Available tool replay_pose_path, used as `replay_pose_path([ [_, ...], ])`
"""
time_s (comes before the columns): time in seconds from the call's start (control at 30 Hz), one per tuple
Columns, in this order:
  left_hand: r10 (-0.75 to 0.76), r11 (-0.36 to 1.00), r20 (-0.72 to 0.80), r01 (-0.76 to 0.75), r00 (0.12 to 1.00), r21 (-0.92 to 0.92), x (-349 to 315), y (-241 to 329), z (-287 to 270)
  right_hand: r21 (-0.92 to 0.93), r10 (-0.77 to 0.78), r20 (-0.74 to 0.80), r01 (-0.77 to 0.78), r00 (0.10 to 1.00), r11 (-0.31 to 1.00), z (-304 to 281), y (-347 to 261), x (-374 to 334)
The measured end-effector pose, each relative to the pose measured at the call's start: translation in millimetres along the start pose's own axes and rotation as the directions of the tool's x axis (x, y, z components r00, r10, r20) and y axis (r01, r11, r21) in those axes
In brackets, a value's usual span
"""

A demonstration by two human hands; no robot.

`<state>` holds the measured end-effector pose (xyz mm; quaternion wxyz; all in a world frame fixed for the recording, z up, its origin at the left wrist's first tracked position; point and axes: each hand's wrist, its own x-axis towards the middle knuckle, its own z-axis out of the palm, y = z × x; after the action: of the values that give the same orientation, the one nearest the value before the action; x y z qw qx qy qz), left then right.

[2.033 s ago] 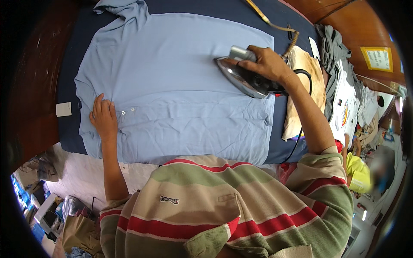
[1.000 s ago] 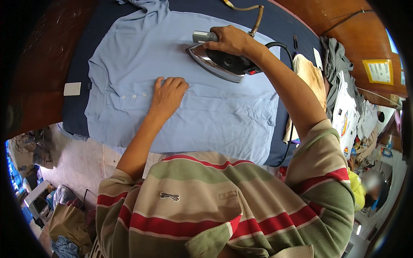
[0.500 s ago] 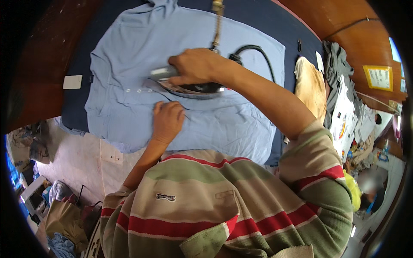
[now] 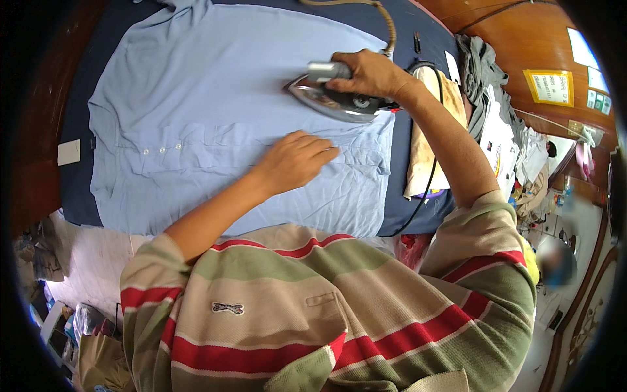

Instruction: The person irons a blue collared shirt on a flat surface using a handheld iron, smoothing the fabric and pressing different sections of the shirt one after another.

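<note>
A light blue button-up shirt (image 4: 215, 72) lies spread on a dark blue padded ironing surface (image 4: 77, 111), its small white buttons running across it. My right hand (image 4: 375, 75) is closed round the handle of a steam iron (image 4: 336, 103). The iron's soleplate rests on the shirt towards the right end, its tip to the left. Below and left of the iron, my left hand (image 4: 297, 162) lies on the shirt near the button strip, its fingers slightly bent over the cloth. Wrinkles show in the shirt around and below that hand.
A brown hose (image 4: 392, 29) and a black cord (image 4: 434, 157) trail from the iron. A folded tan cloth (image 4: 424, 134) lies right of the shirt, with grey garments (image 4: 482, 72) beyond. A white card (image 4: 68, 152) sits at the left edge. Another person (image 4: 557, 261) is far right.
My right hand has moved the iron to the right along the shirt. My left hand has slid right too. The view has shifted, so the shirt sits further left.
</note>
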<state>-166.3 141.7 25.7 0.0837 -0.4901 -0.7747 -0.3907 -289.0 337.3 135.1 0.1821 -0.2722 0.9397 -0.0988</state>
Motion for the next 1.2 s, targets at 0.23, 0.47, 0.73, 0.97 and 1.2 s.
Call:
replay_pose_path([
  [0.23,-0.035,0.981,0.052,0.025,0.998,0.191,67.8,32.4,89.7,0.039,0.122,-0.216,-0.116,0.969,0.992,-6.3,81.6,-10.2],
  [0.47,-0.089,0.979,0.248,0.039,0.965,0.198,85.9,51.8,134.6,0.016,0.085,-0.233,-0.084,0.969,0.996,-0.9,87.9,-5.8],
  [0.73,-0.244,0.965,0.320,0.198,0.915,0.171,98.2,67.4,153.5,0.048,0.116,-0.251,-0.108,0.961,0.993,4.3,96.7,-0.4],
  [0.97,-0.155,0.984,0.043,0.151,0.987,0.091,79.7,59.7,135.0,0.111,0.092,-0.193,-0.071,0.977,0.991,3.6,89.0,-5.5],
  [1.2,-0.436,0.837,-0.031,0.419,0.899,0.351,22.0,20.3,41.5,0.037,0.076,-0.044,-0.074,0.996,0.997,10.2,52.4,-73.2],
])
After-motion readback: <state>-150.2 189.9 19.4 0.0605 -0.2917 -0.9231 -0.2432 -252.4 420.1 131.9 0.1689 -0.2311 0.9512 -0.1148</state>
